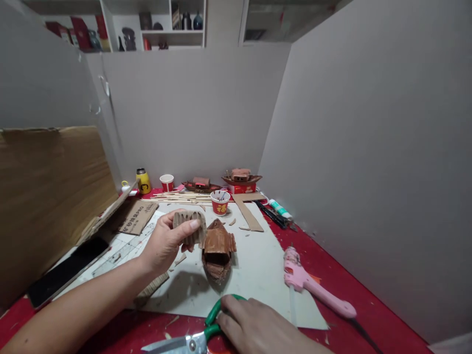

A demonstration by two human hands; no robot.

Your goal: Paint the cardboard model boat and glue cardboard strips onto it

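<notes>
My left hand (168,240) pinches a small piece of corrugated cardboard (191,225), thumb across its ridged face, above the board. Just right of it, a brown model boat (217,250) with an arched cabin rests on the white board (254,275). At the near edge, my right hand (254,324) has its fingers closed on the green handle of a pair of scissors (193,341). The blades point left, and part of the handles is hidden under the hand. Below my left forearm lies another corrugated strip (153,287).
A pink glue gun (313,285) lies at right on the red cloth (354,265). Behind the board are a red paper cup (220,203), thin wooden sticks (180,196) and two finished-looking boats (241,177). A black phone (68,270) and a large cardboard sheet (51,196) are at left.
</notes>
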